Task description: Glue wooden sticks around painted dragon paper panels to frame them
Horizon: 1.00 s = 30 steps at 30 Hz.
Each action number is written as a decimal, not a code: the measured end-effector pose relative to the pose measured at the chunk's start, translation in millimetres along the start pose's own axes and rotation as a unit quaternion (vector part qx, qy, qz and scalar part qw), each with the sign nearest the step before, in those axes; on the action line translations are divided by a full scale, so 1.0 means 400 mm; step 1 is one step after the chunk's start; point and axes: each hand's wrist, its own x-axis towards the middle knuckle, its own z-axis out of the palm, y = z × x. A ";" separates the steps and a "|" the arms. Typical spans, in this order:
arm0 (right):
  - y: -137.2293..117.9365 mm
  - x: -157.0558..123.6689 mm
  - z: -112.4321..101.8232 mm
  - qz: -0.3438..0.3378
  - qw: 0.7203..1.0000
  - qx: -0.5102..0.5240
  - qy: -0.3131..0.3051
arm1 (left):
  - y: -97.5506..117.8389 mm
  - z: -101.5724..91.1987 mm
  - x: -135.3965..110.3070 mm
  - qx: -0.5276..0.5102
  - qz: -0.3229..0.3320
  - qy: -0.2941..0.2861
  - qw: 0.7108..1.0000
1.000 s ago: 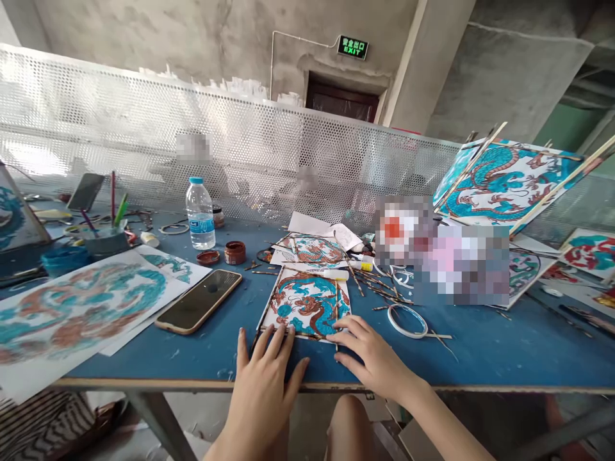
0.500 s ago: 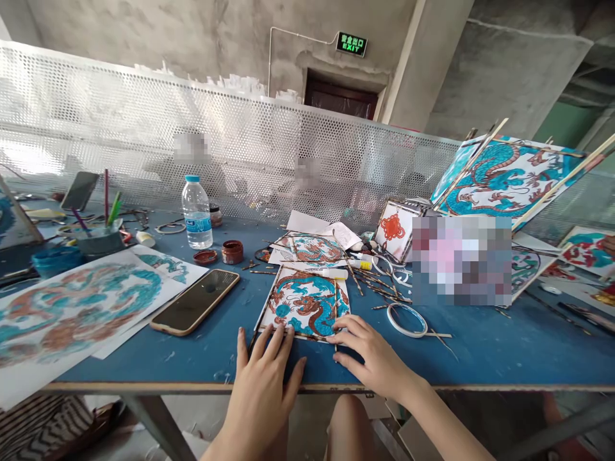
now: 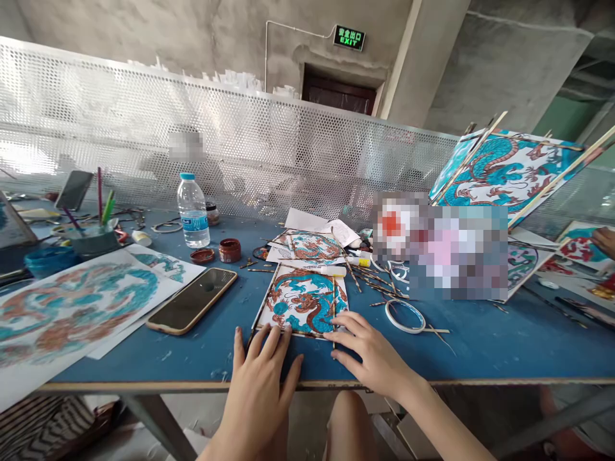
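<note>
A dragon painting [image 3: 300, 291] in turquoise and brown lies flat on the blue table, with thin dark-mottled sticks along its edges. My left hand [image 3: 262, 378] rests its spread fingertips on the lower edge, near the left corner; its thumb points off to the right. At the lower right corner, my right hand [image 3: 375, 352] has its fingers stretched over the bottom edge and the lower end of the right-hand stick [image 3: 333, 296]. Its thumb lies apart from the fingers, beside the stick's end. A white glue tube [image 3: 329, 271] lies across the painting's top edge.
Left of the painting are a phone [image 3: 192, 301], painted sheets [image 3: 110, 301] and a water bottle [image 3: 194, 211]. Beyond stands a brown paint jar [image 3: 229, 250]. To the right are a tape roll [image 3: 405, 316] and loose sticks [image 3: 379, 282]. A perforated metal screen [image 3: 269, 147] runs behind.
The whole view has shifted slightly. Both hands keep nearly the same places on the painting, and nothing has been picked up or let go.
</note>
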 end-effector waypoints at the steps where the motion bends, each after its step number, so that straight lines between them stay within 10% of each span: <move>1: -0.001 -0.001 0.001 -0.003 1.000 -0.004 0.003 | 0.000 0.000 0.000 0.002 0.001 0.000 1.000; 18: 0.054 0.031 -0.038 0.054 0.993 0.104 -0.002 | -0.014 -0.033 0.038 -0.003 -0.022 -0.071 0.997; 25: 0.238 0.272 -0.055 0.109 0.993 -0.050 0.003 | 0.002 -0.122 0.217 0.063 -0.075 -0.058 0.993; 30: 0.267 0.347 -0.036 0.151 0.979 -0.111 -0.086 | -0.090 -0.117 0.398 0.046 -0.134 -0.243 0.960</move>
